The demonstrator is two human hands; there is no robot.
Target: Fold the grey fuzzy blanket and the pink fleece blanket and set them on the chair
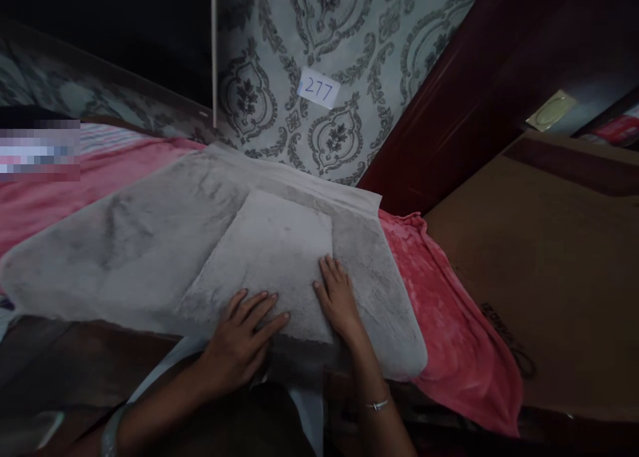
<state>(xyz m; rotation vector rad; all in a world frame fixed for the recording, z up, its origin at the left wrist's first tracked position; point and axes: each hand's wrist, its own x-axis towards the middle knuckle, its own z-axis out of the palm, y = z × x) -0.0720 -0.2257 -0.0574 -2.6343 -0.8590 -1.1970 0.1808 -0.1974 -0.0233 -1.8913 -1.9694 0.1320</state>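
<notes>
A light grey plush cloth, folded into a rough square (pixel 279 244), lies on a larger grey plush cloth (pixel 130 244). My left hand (pixel 244 337) rests near the folded cloth's front left edge, its fingers spread and the palm toward the cloth. At the right edge, my right hand (pixel 339 294) lies flat with fingers stretched out on the folded cloth. Neither hand grips anything. Under the grey cloth, a pink plush cloth (pixel 449 310) shows at the right and at the far left.
Behind the cloths stands a patterned wall (pixel 269 111) with a paper label (pixel 319 88) reading 277. A dark screen (pixel 110 31) is at the upper left. To the right are a large cardboard box (pixel 564 277) and a dark red panel (pixel 474 78).
</notes>
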